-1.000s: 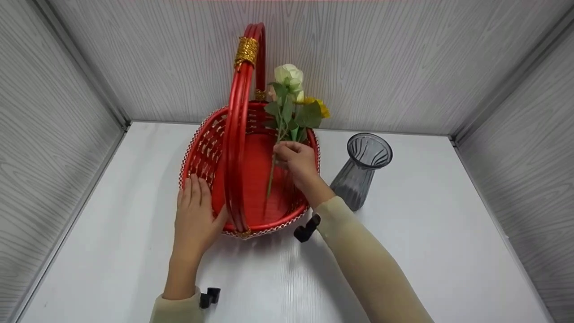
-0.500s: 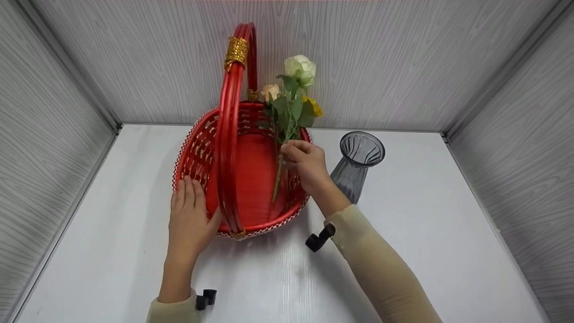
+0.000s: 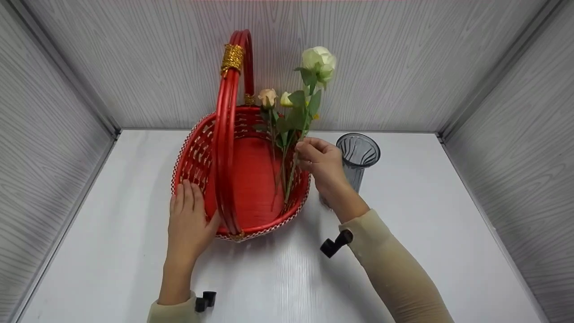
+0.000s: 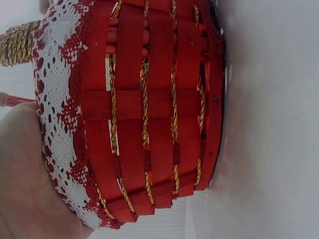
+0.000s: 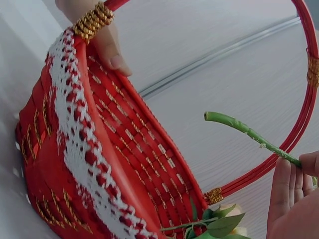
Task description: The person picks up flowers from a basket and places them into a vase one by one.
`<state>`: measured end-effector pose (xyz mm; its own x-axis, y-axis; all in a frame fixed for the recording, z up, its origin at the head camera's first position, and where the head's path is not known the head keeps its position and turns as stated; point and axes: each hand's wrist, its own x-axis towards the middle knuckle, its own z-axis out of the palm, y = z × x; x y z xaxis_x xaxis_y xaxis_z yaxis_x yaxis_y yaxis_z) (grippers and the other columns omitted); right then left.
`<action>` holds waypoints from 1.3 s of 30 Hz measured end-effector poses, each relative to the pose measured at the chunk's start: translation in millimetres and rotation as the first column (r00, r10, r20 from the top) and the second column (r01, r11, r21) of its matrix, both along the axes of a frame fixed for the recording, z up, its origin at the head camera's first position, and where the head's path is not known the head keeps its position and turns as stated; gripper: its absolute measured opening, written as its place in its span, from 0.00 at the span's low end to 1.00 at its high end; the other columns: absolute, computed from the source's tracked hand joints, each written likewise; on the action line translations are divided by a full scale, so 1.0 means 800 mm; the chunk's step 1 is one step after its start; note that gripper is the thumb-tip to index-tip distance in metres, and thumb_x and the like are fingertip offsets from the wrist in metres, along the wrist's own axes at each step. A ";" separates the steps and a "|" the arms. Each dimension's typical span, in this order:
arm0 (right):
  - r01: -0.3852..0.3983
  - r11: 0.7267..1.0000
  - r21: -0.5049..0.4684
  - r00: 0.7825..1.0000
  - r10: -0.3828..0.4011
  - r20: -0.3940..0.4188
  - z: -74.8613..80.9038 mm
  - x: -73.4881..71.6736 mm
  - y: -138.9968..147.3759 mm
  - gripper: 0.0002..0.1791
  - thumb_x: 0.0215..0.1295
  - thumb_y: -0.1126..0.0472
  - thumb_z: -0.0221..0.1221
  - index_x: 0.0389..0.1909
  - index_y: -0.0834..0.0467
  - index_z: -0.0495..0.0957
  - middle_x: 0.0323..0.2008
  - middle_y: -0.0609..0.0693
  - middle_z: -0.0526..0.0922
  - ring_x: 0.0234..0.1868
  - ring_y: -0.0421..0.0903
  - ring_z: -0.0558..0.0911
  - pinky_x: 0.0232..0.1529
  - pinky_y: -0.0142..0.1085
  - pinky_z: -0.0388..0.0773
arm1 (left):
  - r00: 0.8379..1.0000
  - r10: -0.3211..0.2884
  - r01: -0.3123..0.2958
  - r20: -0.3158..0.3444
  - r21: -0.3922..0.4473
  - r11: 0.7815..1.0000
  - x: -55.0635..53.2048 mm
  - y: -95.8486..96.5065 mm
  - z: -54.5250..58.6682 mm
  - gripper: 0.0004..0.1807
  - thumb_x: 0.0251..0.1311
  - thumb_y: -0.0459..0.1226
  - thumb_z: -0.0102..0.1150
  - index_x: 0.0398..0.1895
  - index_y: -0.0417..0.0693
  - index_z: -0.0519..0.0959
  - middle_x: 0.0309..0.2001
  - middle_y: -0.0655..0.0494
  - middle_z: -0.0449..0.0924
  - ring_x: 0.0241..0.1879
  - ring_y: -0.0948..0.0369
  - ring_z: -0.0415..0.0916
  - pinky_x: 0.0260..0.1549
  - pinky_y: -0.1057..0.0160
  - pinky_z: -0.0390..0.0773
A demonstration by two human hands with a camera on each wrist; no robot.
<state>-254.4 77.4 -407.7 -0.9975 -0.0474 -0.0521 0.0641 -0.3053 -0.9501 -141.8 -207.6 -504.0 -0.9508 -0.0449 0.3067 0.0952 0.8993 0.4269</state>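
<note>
Where the grey wood-grain walls [image 3: 381, 67] close in round the white table [image 3: 426, 251], my head view takes in the whole scene. The biggest thing on the table is a red woven basket [image 3: 273, 228], its tall arched handle [image 3: 225, 116] bound with gold cord; the left wrist feed shows me white lace trim along its rim. Just to its right, a grey see-through vase [image 3: 358, 154] stands on the table, partly covered by the person's right hand and wrist (I can make out the wide ribbed mouth, but much of the lower part is hidden from me).

The left hand [image 3: 189, 226] lies relaxed on the basket's near left rim, fingers out straight over the edge, thumb set apart by the foot of the handle. The right hand [image 3: 326, 166] pinches the stem of a white rose [image 3: 319, 65] between thumb and fingers. I see that rose held bloom upward at the basket's right side; on the right wrist feed the cut stem end hangs in the air.

Smaller blooms come last: a peach rose [image 3: 268, 97] and a pale yellow flower [image 3: 286, 99] lean at the basket's far right edge, with thin stems reaching down inside.
</note>
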 end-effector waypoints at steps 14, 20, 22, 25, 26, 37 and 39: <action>-0.083 0.995 -0.051 0.995 0.080 -0.058 0.043 0.024 0.022 0.04 0.68 0.65 0.59 0.37 0.63 0.77 0.30 0.52 0.80 0.31 0.44 0.79 0.35 0.35 0.81 | 1.000 0.000 0.000 0.025 -0.009 1.000 0.000 0.000 0.004 0.44 0.66 0.52 0.48 0.75 0.29 0.52 0.77 0.31 0.47 0.78 0.38 0.40 0.75 0.41 0.42; -0.092 0.991 -0.092 0.992 0.083 -0.100 0.061 0.028 0.043 0.02 0.68 0.67 0.58 0.37 0.63 0.74 0.31 0.52 0.81 0.32 0.43 0.80 0.38 0.35 0.82 | 1.000 -0.008 0.008 0.030 -0.012 1.000 -0.003 0.000 0.004 0.45 0.67 0.52 0.48 0.76 0.29 0.51 0.77 0.32 0.46 0.78 0.39 0.39 0.75 0.40 0.41; -0.097 0.991 -0.096 0.990 0.086 -0.108 0.065 0.030 0.050 0.03 0.68 0.67 0.58 0.38 0.63 0.74 0.31 0.52 0.81 0.32 0.43 0.81 0.39 0.35 0.83 | 0.999 -0.008 0.008 0.040 -0.013 1.000 -0.002 -0.001 0.003 0.45 0.67 0.52 0.48 0.76 0.29 0.51 0.77 0.32 0.46 0.78 0.38 0.39 0.75 0.40 0.41; -0.099 0.991 -0.091 0.990 0.089 -0.113 0.068 0.029 0.060 0.03 0.68 0.68 0.59 0.37 0.63 0.74 0.31 0.51 0.82 0.31 0.43 0.81 0.39 0.35 0.83 | 0.999 -0.003 0.003 0.044 -0.015 1.000 -0.001 -0.003 0.003 0.45 0.67 0.53 0.48 0.76 0.29 0.51 0.77 0.31 0.45 0.78 0.38 0.38 0.75 0.41 0.41; -0.093 0.991 -0.092 0.990 0.083 -0.112 0.069 0.029 0.063 0.02 0.68 0.68 0.59 0.37 0.63 0.75 0.30 0.51 0.83 0.31 0.43 0.81 0.38 0.35 0.83 | 0.999 -0.001 0.002 0.041 -0.013 1.000 0.000 -0.003 0.003 0.45 0.67 0.53 0.48 0.75 0.28 0.51 0.77 0.31 0.45 0.78 0.38 0.39 0.75 0.41 0.41; 0.009 0.996 -0.091 0.996 -0.017 -0.085 0.078 0.022 0.114 0.02 0.68 0.68 0.59 0.38 0.62 0.74 0.32 0.50 0.82 0.33 0.40 0.81 0.34 0.29 0.81 | 1.000 0.001 -0.001 -0.003 -0.003 1.000 0.001 0.000 0.001 0.45 0.67 0.54 0.48 0.75 0.28 0.53 0.76 0.31 0.48 0.78 0.38 0.41 0.75 0.41 0.42; 0.023 0.995 -0.100 0.996 -0.031 -0.084 0.080 0.019 0.124 0.03 0.68 0.68 0.59 0.39 0.63 0.74 0.32 0.50 0.82 0.33 0.41 0.82 0.35 0.29 0.82 | 1.000 0.000 0.000 -0.003 -0.002 1.000 0.000 0.001 0.002 0.45 0.67 0.54 0.48 0.74 0.28 0.54 0.76 0.31 0.48 0.78 0.38 0.41 0.75 0.41 0.42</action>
